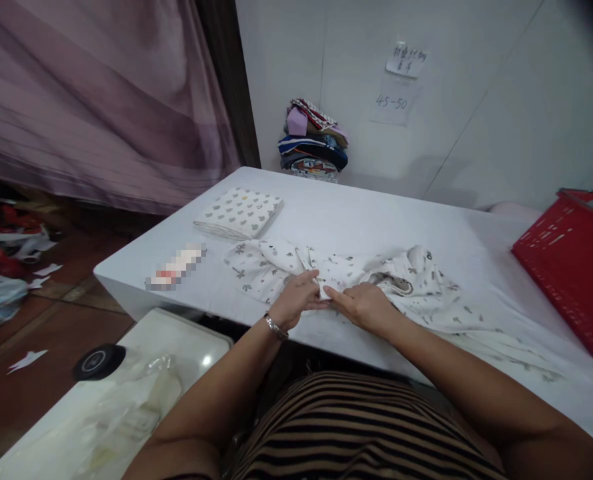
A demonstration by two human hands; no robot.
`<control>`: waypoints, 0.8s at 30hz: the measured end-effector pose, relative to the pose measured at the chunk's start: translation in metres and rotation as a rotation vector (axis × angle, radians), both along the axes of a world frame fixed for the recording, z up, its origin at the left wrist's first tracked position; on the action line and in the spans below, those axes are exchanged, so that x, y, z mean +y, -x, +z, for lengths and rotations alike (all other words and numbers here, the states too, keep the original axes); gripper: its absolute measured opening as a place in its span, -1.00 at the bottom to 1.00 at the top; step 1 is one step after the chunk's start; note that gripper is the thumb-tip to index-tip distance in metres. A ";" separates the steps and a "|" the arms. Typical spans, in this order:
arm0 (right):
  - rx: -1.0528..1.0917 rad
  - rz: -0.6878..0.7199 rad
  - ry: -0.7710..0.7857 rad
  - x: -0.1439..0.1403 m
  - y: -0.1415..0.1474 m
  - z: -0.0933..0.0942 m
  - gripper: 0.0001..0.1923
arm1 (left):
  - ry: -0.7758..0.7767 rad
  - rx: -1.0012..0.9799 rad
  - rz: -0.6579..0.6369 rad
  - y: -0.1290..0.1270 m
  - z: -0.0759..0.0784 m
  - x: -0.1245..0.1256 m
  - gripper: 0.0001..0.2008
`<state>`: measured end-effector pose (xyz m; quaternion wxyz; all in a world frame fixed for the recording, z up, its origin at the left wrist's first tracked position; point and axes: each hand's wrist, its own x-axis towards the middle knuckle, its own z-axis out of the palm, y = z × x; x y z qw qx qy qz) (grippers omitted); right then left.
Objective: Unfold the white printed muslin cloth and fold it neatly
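I see both hands meeting on the printed cloth (346, 277) spread across the near edge of the table (376, 213). My left hand (299, 300) is curled, fingers pinching a fold of that cloth; my right hand (363, 305) pinches the same fold just beside it. Beyond the cloth lies a folded piece (239, 213); right of it, a red basket (573, 267).

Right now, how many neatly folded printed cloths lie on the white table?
1: the folded printed cloth lies at the table's far left. Both hands pinch an unfolded garment; others may hide beneath.
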<state>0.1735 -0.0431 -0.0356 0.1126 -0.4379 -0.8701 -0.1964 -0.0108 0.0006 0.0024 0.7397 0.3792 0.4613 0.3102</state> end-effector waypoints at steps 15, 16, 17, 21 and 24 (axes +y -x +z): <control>0.336 -0.092 0.213 0.008 -0.005 0.020 -0.67 | -0.894 0.583 -0.167 0.010 -0.004 0.001 -0.51; 0.361 -0.095 0.237 0.009 -0.006 0.022 -0.66 | -1.048 0.628 -0.127 0.009 -0.007 0.002 -0.54; 0.379 -0.093 0.259 0.010 -0.006 0.024 -0.67 | -1.176 0.637 -0.108 0.009 -0.009 0.003 -0.56; 0.407 -0.084 0.347 0.012 -0.006 0.034 -0.71 | -1.376 0.550 -0.204 -0.002 -0.013 0.014 -0.69; 0.457 -0.098 0.398 0.011 -0.009 0.043 -0.72 | -1.336 0.493 -0.254 -0.010 -0.011 0.025 -0.74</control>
